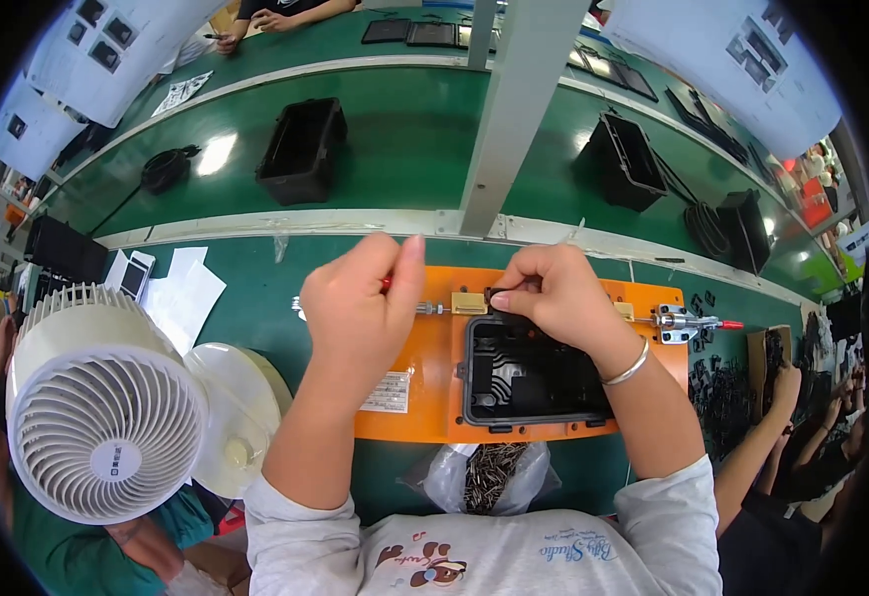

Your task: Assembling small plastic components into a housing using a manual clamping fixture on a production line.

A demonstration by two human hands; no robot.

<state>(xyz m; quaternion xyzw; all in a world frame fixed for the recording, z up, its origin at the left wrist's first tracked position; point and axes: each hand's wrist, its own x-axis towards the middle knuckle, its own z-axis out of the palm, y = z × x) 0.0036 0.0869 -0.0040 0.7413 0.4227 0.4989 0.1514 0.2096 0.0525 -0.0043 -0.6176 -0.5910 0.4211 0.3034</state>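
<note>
An orange fixture plate (424, 397) lies on the green bench in front of me. On it sits an open black plastic box (534, 382) with a grey seal round its rim. My left hand (367, 293) is closed round the red-tipped handle of the left push clamp (430, 309), most of which it hides. The clamp's rod points at a brass-coloured block (469, 303) by the box's upper left corner. My right hand (558, 298) pinches a small black part (499, 298) at the box's far edge, next to that block. Its fingers partly cover the part.
A second push clamp (688, 323) with a red tip stands at the plate's right end. A white fan (111, 427) fills the left. A bag of screws (494, 477) lies near my body. Small black parts (727, 397) are heaped at right. A metal post (514, 119) rises behind.
</note>
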